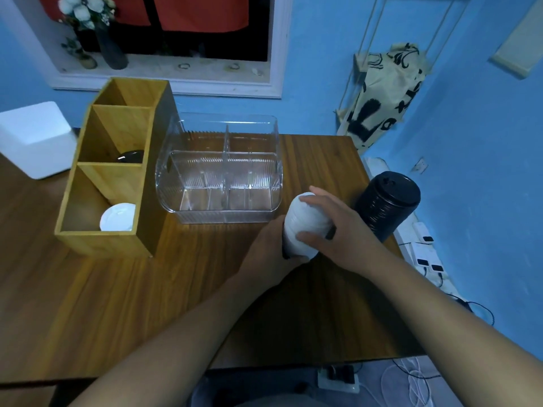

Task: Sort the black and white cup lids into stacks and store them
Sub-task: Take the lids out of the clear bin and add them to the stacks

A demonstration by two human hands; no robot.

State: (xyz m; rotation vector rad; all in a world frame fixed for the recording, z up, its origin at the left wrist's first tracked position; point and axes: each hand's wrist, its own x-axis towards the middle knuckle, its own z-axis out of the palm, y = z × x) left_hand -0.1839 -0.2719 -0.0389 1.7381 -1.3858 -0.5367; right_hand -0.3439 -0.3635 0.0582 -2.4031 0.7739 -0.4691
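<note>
A tall stack of white lids (305, 224) stands on the wooden table (147, 295), right of centre. My right hand (338, 227) curls round its upper part, thumb in front. My left hand (270, 248) grips the stack's lower left side, where a dark edge shows. A stack of black lids (386, 204) stands just right of it near the table edge. The wooden organiser (117, 171) at left holds white lids (117, 217) in its front compartment and black lids (130, 156) in the middle one.
A clear plastic divided box (223, 171) sits between the organiser and my hands. A white box (35, 139) stands at far left. Power strips and cables (426, 254) lie on the floor past the table's right edge.
</note>
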